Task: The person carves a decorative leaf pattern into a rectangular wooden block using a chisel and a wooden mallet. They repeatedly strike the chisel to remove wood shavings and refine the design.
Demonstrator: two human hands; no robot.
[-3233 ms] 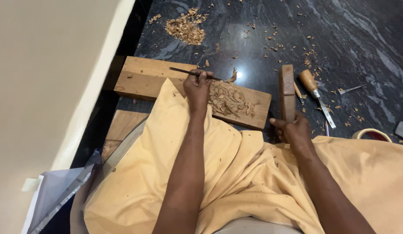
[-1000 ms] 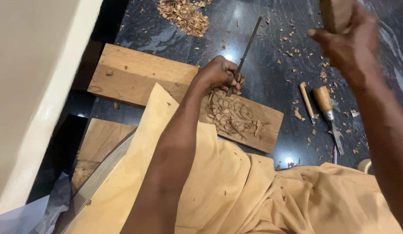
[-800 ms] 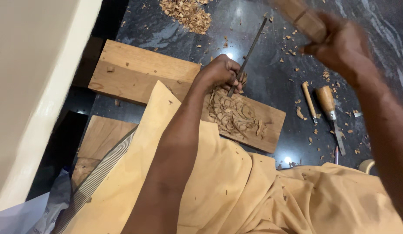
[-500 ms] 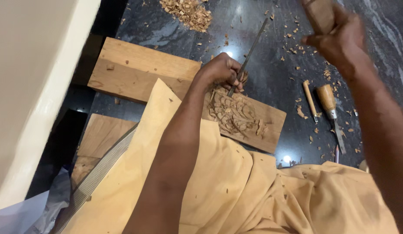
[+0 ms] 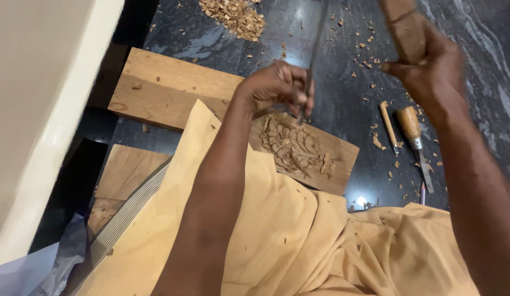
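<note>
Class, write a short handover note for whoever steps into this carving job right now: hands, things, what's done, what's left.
Left hand grips the thin chisel, tip on the carved plank.
Right hand holds the wooden mallet raised above the chisel.
Two spare chisels lie on the dark floor to the right; a pile of chips lies beyond.
Done: leafy relief partly cut at the plank's right end.
Left: the plain remainder of the plank.

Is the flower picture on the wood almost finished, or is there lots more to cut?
Partly done. The plank already has leafy curls cut into its right end, and chips lie piled on the floor. Right now the left hand steadies a thin chisel on the carving, while the right hand lifts a wooden block. The plank's left part is bare.
</note>
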